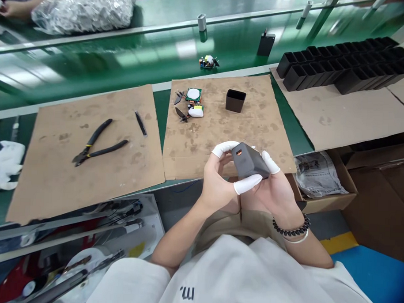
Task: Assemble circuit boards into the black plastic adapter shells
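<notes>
Both my hands hold a black charger housing [250, 162] over the front edge of the bench, its orange USB port facing up and left. White finger cots cover some fingertips. My left hand [217, 183] wraps its thumb and fingers around the near and left sides. My right hand [278, 191] grips the other end. Beyond them, on a cardboard sheet [202, 147], an open black case [236, 101] stands upright. To its left lie two small circuit assemblies, one with a round white top [193, 95] and one with a white block [196, 111].
Cutting pliers [96, 143] and a black tweezer-like tool [141, 123] lie on the left cardboard. Rows of black cases [344, 63] stand at right. A circuit assembly [208, 62] and a black case [266, 44] sit on the green belt [142, 56]. A person's hand [15, 9] is at upper left.
</notes>
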Demonstrator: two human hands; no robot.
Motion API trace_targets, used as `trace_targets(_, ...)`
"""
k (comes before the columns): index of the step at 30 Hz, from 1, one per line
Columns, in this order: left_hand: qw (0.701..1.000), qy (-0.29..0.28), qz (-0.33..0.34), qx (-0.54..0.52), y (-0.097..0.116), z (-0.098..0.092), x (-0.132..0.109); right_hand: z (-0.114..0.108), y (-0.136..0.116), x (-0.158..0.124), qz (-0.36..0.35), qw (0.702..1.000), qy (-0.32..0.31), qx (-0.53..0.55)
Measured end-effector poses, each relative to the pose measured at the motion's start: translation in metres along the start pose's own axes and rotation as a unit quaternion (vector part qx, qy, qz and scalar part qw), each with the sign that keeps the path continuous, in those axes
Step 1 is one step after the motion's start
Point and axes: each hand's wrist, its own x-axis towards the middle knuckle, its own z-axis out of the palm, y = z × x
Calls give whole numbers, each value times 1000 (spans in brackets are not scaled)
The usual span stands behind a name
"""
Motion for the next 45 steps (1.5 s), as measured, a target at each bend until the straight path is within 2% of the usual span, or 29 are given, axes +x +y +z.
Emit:
trace_targets(2,1000,-4,-2,-15,-4,0,-1,-3,-3,6,-33,998,11,-47)
trace_targets(4,1000,4,-6,-29,-8,-2,-2,-10,-8,12,-99,985,-5,-142)
trace_targets(6,999,6,-19,-38,-10,-6,-2,-20,-14,17,-192,949,-27,-250)
trace_targets(8,997,-7,-48,-55,-10,-12,-1,-30,-17,22,-274,907,-55,-315)
trace_targets(11,984,-39,-121,-123,-12,-19,1,-38,-15,26,-325,885,-86,-322)
trace_targets(13,970,-46,-166,-170,-15,-21,2,-35,-11,25,-343,885,-54,-311)
trace_targets(15,967,-47,-171,-184,-21,-22,3,-27,-6,20,-350,885,14,-307)
trace_targets(18,983,-49,-104,-143,-32,-21,2,-12,-3,12,-319,898,84,-293)
trace_targets(24,993,-84,44,-67,-50,-29,4,5,-12,6,-239,935,84,-248)
trace_targets(27,987,-99,102,-74,-56,-31,6,10,-9,5,-213,941,80,-250)
trace_targets(29,983,-86,128,-95,-59,-29,6,14,-2,3,-206,946,88,-235)
trace_targets(32,983,-56,124,-121,-61,-25,4,20,10,0,-209,954,91,-194)
trace_targets(36,982,-48,86,-163,-62,-24,-1,21,18,-1,-243,952,104,-157)
trace_targets(41,984,-23,40,-172,-62,-25,-5,20,14,-1,-307,929,113,-173)
trace_targets(45,979,-22,16,-201,-62,-26,-4,24,9,-1,-312,923,100,-201)
